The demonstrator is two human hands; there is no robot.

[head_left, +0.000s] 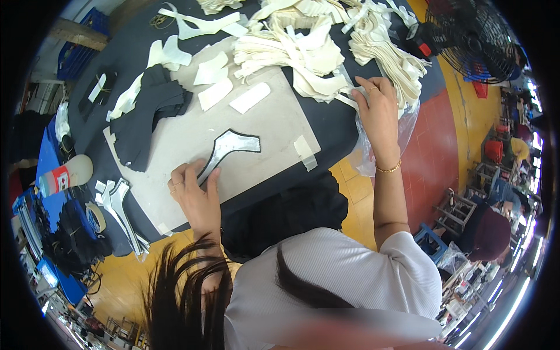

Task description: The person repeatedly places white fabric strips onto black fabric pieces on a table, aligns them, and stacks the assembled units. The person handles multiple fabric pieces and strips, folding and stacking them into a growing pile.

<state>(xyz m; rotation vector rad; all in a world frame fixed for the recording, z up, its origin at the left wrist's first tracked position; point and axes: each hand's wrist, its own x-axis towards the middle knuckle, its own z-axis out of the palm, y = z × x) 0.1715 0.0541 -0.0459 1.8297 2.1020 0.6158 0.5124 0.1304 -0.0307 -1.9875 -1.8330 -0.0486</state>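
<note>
A curved, forked cut piece (224,144), silvery white with a dark border, lies on the grey board (274,125). My left hand (197,192) has thumb and fingers closed round its narrow lower end, partly hiding it. To the right, my right hand (378,111) is at the edge of a pile of cream cut pieces (291,55). Its thumb and index finger are apart, with their tips beside the nearest cream edge; I see no piece gripped. Another stack of cream pieces (389,58) lies just beyond that hand, and clear plastic (364,149) hangs below it.
Black cut pieces (154,111) and loose white pieces (251,97) lie around the board. At left are a bottle (67,175), a tape roll (95,217) and silvery forked pieces (119,204). A black fan (472,41) stands at far right. Dark cloth (286,210) is below the table edge.
</note>
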